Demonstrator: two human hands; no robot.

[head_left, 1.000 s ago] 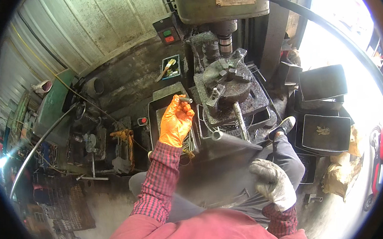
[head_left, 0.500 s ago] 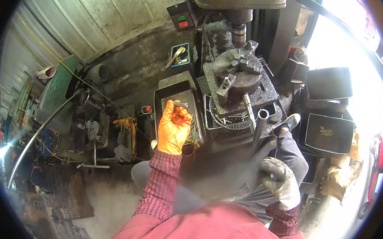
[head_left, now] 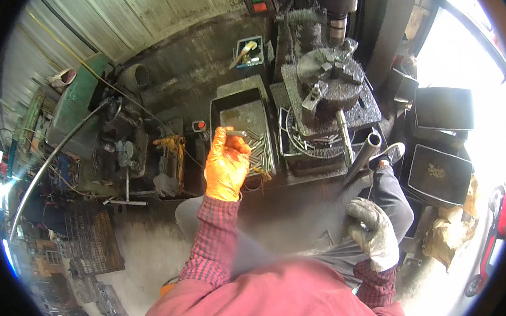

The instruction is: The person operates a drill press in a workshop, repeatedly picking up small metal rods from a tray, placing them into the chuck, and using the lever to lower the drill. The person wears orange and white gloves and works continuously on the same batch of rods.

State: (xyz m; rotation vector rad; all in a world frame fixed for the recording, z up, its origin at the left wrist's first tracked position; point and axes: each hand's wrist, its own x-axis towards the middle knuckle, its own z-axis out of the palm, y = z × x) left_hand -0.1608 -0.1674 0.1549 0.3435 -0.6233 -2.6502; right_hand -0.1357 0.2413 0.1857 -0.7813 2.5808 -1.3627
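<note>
My left hand pinches 1 short metal pin above the tray of pins. My right hand grips the long lever; 1 chuck sits beyond.

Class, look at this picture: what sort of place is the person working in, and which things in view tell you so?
Most likely a small metalworking shop. A drill press with a round steel chuck stands ahead, a dark metal tray of short steel rods sits beside it, and the orange-gloved left hand holds one short rod.
</note>
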